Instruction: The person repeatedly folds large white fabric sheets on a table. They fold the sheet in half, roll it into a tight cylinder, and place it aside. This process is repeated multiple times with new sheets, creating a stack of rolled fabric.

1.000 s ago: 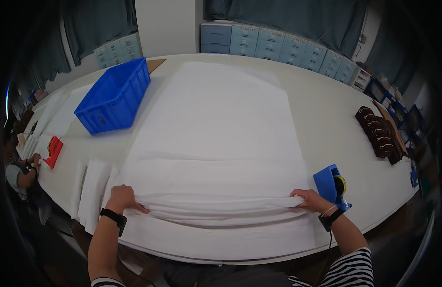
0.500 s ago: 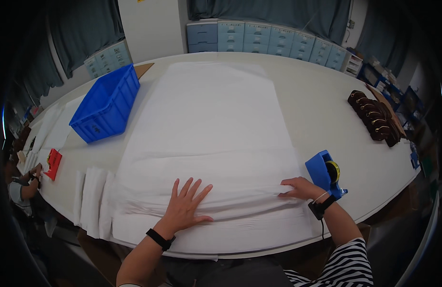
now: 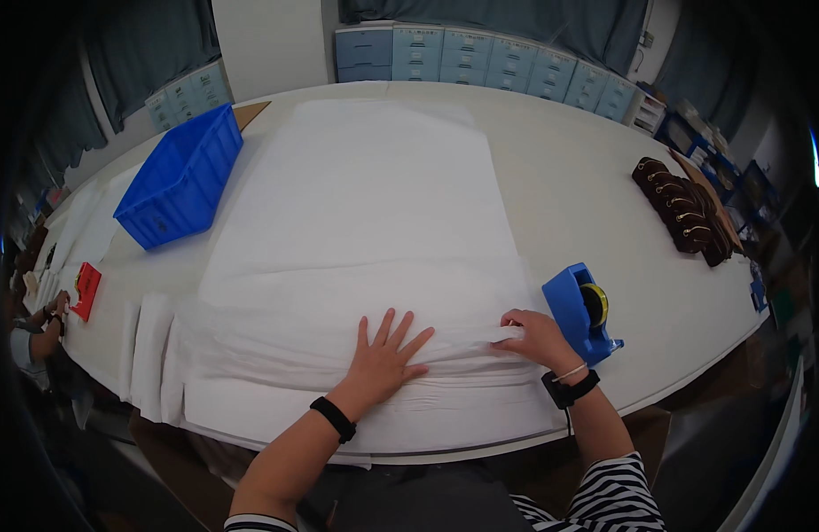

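Note:
A stack of thin white sheets (image 3: 365, 195) lies on the table before me, with a loosely folded, wrinkled band across its near part. My left hand (image 3: 380, 365) rests flat on that band, fingers spread, holding nothing. Further right, my right hand (image 3: 535, 341) pinches the band's right end between thumb and fingers, and a small flap of sheet sticks out at the fingertips. Just beyond my right hand stands a blue tape dispenser (image 3: 564, 306) with a yellow-rimmed roll. Several folded white bundles (image 3: 150, 355) lie side by side at the stack's left.
A blue plastic crate (image 3: 174, 191) stands at the far left of the white table (image 3: 569, 195). Dark brown zippered pouches (image 3: 680, 213) lie at the right. At the left edge, another person's hands (image 3: 59, 306) are beside a red tape dispenser (image 3: 86, 293). Drawer cabinets (image 3: 467, 58) line the back.
My left hand has slid to the right along the folded band. My right hand stays near the blue dispenser, still pinching the band's end. The whole view has shifted slightly.

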A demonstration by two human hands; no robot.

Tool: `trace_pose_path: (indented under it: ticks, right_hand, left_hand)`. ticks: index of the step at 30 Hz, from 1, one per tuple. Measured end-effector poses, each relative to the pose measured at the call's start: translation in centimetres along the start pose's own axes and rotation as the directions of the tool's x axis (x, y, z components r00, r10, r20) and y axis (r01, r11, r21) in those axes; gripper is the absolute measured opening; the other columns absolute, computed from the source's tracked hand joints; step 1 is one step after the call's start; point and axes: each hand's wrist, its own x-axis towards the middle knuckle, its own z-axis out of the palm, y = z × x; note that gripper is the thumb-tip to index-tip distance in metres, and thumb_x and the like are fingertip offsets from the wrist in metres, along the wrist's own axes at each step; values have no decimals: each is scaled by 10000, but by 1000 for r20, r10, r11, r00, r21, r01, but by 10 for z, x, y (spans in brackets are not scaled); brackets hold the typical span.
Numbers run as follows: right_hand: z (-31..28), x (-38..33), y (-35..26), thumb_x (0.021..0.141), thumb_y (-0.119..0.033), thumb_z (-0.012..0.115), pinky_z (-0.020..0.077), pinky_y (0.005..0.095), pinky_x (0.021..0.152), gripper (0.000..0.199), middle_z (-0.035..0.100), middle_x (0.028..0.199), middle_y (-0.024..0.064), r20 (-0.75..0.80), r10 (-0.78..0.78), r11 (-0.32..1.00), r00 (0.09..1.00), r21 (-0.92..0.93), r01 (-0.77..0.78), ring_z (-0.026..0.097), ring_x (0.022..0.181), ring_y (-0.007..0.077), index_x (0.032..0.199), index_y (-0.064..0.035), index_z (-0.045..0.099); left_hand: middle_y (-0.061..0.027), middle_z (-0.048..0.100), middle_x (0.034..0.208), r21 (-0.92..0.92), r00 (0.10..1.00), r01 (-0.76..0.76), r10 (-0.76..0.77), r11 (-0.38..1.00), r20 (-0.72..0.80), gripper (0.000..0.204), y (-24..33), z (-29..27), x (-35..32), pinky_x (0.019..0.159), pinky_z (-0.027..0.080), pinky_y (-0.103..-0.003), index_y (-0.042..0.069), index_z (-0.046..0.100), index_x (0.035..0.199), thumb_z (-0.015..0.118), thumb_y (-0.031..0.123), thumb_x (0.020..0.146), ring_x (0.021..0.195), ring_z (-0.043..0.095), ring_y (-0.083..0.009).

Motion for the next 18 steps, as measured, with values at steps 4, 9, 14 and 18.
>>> trace_pose_path:
  ticks: [4,9,14,18]
  right_hand:
    - [16,-58,-13,941,-289,733,532,353,802,340,682,1043,87,-624,186,925,759,373,80,661,914,214,1128,-17,655]
    - [47,-102,-61,1036,-155,593,537,339,995,308,648,1230,103,168,448,-15,878,983,-181,656,1137,219,1285,27,585]
    - [72,-93,-55,1046,-162,581,521,351,1041,327,630,1279,142,285,531,-425,798,904,-40,622,1217,259,1301,39,548]
    - [70,-80,-59,1009,-272,661,520,333,983,358,644,1155,103,334,536,-511,776,860,-18,632,1108,215,1237,-9,578]
  left_hand:
    - [-96,254,1669,-18,1000,18,-18,1000,-7,650,-1,4,-2,1176,138,-702,344,270,1607,379,612,1025,1548,181,-360]
    - [-85,207,1684,-19,998,27,-26,999,62,652,-2,2,1,1186,113,-695,348,251,1613,403,590,1027,1558,135,-356]
    - [-86,216,1682,-51,999,24,-22,998,48,630,-2,5,2,1184,110,-697,351,260,1610,385,580,1037,1559,137,-354]
    - [-94,271,1662,-54,999,1,-3,999,-39,612,-4,9,0,1180,118,-700,342,298,1598,379,576,1038,1549,178,-356]
